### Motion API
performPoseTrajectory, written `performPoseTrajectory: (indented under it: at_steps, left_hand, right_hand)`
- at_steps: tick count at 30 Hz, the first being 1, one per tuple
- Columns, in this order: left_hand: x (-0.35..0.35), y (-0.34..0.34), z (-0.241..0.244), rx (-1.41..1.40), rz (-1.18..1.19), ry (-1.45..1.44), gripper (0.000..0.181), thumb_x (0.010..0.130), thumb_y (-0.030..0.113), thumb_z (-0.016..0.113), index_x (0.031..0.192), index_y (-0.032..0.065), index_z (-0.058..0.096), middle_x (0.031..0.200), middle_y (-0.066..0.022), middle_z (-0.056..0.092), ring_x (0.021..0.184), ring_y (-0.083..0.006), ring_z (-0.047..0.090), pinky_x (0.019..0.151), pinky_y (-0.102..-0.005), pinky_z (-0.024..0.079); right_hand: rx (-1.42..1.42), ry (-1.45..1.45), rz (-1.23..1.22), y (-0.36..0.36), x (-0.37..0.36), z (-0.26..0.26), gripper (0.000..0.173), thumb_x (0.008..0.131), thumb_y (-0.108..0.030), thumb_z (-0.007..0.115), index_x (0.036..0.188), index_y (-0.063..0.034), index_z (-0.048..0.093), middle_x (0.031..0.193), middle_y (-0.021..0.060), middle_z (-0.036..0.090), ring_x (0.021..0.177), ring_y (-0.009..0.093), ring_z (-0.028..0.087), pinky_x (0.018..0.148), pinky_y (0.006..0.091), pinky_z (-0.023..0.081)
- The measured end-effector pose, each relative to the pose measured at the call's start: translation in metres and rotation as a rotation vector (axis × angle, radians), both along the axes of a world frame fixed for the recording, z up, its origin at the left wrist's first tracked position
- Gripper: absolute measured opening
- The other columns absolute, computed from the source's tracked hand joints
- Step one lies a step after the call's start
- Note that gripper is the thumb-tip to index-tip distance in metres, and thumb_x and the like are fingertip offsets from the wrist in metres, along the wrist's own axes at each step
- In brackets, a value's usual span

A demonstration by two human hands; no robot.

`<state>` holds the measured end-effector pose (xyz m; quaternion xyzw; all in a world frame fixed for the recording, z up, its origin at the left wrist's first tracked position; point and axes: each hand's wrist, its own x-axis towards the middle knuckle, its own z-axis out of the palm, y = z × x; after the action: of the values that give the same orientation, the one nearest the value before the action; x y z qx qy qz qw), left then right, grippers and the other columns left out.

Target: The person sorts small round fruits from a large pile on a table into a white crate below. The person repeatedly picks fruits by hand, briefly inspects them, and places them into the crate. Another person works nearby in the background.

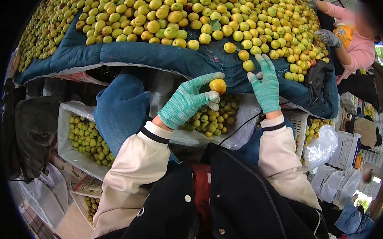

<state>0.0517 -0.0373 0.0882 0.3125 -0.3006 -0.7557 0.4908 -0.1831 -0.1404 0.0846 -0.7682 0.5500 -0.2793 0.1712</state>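
My left hand [190,98], in a teal knit glove with pale fingertips, holds one yellow-orange jujube-like fruit [218,86] between thumb and fingers. It hovers over a plastic-lined crate [246,117] partly filled with green and brownish fruits [210,120]. My right hand [265,84], gloved alike, has its fingers apart at the near edge of the blue padded cloth [176,57]. Its fingertips are close to a few loose yellow-green fruits [248,65]. A large heap of such fruits [161,15] covers the cloth beyond both hands.
At left stands another lined crate [64,138] of green fruits, beside my knee [123,106]. A white crate [302,127] is at right. A black bag [321,80] lies on the cloth's right end. A co-worker in pink [356,48] with grey gloves [329,38] reaches to the heap. A thin black cord [240,127] crosses between my arms.
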Motion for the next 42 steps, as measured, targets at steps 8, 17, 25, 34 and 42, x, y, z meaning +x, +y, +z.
performPoseTrajectory:
  at_steps: [8, 17, 25, 34, 42]
  left_hand:
    - [-0.008, -0.008, -0.002, -0.016, -0.057, -0.037, 0.045, 0.095, 0.015, 0.06, 0.135, -0.0022, 0.049, 0.112, -0.0066, 0.063, 0.083, -0.01, 0.062, 0.078, -0.0228, 0.052]
    - [-0.013, 0.005, -0.011, 0.127, -0.091, -0.131, 0.048, 0.096, 0.02, 0.059, 0.134, -0.0058, 0.045, 0.114, -0.0146, 0.065, 0.076, -0.0105, 0.058, 0.063, -0.0229, 0.05]
    - [-0.014, -0.007, -0.022, 0.161, 0.008, -0.048, 0.042, 0.098, 0.017, 0.056, 0.135, -0.0017, 0.046, 0.115, -0.0108, 0.063, 0.082, -0.0106, 0.057, 0.068, -0.0232, 0.05]
    - [0.014, -0.01, -0.05, 0.218, 0.151, -0.14, 0.038, 0.1, 0.017, 0.052, 0.136, 0.0025, 0.048, 0.114, -0.0063, 0.063, 0.083, -0.0094, 0.057, 0.071, -0.0215, 0.051]
    - [0.018, -0.017, -0.061, 0.281, 0.205, -0.141, 0.042, 0.099, 0.02, 0.054, 0.137, 0.002, 0.046, 0.111, -0.0074, 0.064, 0.082, -0.0106, 0.061, 0.07, -0.0221, 0.053]
  right_hand:
    - [0.31, -0.341, 0.354, 0.063, 0.027, 0.044, 0.047, 0.078, -0.01, 0.069, 0.124, -0.0085, 0.06, 0.122, 0.0102, 0.06, 0.094, 0.021, 0.063, 0.082, 0.0324, 0.053]
    - [0.155, -0.516, -0.313, 0.091, -0.06, 0.064, 0.03, 0.082, -0.006, 0.068, 0.111, -0.0042, 0.063, 0.095, 0.0096, 0.066, 0.081, 0.018, 0.067, 0.07, 0.031, 0.056]
    - [0.245, 0.216, -1.146, 0.139, -0.42, -0.048, 0.076, 0.072, -0.014, 0.073, 0.142, -0.0117, 0.042, 0.138, 0.0231, 0.047, 0.128, 0.037, 0.046, 0.106, 0.0389, 0.039]
    - [0.331, 0.301, -1.653, 0.137, -0.466, 0.001, 0.127, 0.057, -0.045, 0.089, 0.153, -0.0146, 0.011, 0.157, 0.0185, 0.019, 0.144, 0.03, 0.023, 0.114, 0.0408, 0.029]
    - [0.26, 0.262, -1.765, 0.142, -0.582, -0.059, 0.054, 0.081, -0.033, 0.063, 0.129, -0.0141, 0.047, 0.127, 0.0144, 0.046, 0.115, 0.024, 0.049, 0.094, 0.0337, 0.043]
